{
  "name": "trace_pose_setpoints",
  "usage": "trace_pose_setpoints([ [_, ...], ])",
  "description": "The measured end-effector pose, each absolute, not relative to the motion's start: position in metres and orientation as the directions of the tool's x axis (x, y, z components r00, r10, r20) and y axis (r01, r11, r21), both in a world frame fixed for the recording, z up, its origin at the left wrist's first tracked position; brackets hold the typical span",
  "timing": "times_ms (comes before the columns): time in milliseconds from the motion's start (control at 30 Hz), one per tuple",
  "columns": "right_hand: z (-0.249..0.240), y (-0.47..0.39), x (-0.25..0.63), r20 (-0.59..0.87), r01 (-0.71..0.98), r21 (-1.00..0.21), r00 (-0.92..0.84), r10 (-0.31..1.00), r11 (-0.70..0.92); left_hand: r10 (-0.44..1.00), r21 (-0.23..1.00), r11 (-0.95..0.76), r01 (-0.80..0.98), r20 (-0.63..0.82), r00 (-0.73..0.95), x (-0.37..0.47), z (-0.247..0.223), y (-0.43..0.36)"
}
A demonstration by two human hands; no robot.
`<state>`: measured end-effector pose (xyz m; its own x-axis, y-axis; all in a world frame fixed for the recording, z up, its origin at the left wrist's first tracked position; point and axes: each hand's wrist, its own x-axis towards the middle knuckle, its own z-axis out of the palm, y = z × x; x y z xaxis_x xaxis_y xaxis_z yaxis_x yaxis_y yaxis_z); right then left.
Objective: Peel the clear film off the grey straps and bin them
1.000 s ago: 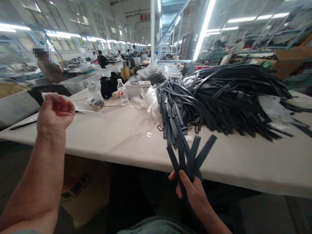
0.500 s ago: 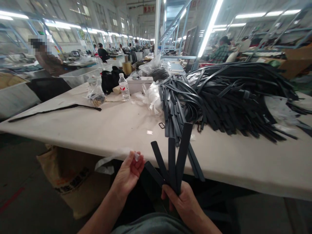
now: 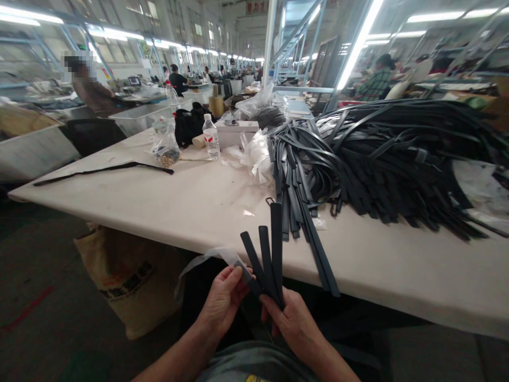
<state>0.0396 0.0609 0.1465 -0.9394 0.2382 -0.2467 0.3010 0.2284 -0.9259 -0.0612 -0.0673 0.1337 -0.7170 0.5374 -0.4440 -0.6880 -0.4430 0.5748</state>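
Several flat black straps (image 3: 275, 244) with rounded ends are fanned out in my right hand (image 3: 296, 321), which is closed around their lower part. My left hand (image 3: 220, 300) pinches a thin clear plastic strip (image 3: 212, 254) between thumb and fingers. The film lies against the end of the leftmost strap, at my left fingertips, and its loose tail curves away to the left. Whether the fingers also grip that strap is hard to see. Both hands are in front of the table's near edge, close together.
A large heap of black straps (image 3: 389, 164) covers the right of the table (image 3: 191, 201), two hanging over its edge. Farther back are a water bottle (image 3: 211, 138), a white box (image 3: 237, 133) and a plastic bag (image 3: 165, 140). A printed sack (image 3: 127, 286) stands below. People work in the background.
My left hand has moved right with the plastic strip, from beside the fan to the leftmost strap's end. The fanned straps have drawn closer together. The view has shifted slightly.
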Motion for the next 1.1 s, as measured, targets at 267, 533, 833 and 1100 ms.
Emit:
trace_pose_setpoints([
  [267,0.162,0.074,0.059,-0.463,0.457,-0.882,-0.886,-0.030,0.112,0.296,0.543,-0.556,-0.629,-0.578,-0.761,-0.071,0.117,-0.102],
  [533,0.151,0.064,0.041,-0.340,0.347,-0.892,-0.937,0.075,0.290,0.539,0.477,-0.423,-0.770,-0.551,-0.637,-0.035,0.116,-0.093],
  [833,0.156,0.074,0.049,-0.384,0.411,-0.836,-0.912,0.147,0.364,0.426,0.451,-0.483,-0.751,-0.628,-0.651,-0.039,0.118,-0.098],
  [1100,0.150,0.071,0.050,-0.443,0.446,-0.829,-0.892,0.090,0.337,0.303,0.543,-0.548,-0.636,-0.580,-0.756,-0.044,0.115,-0.106],
])
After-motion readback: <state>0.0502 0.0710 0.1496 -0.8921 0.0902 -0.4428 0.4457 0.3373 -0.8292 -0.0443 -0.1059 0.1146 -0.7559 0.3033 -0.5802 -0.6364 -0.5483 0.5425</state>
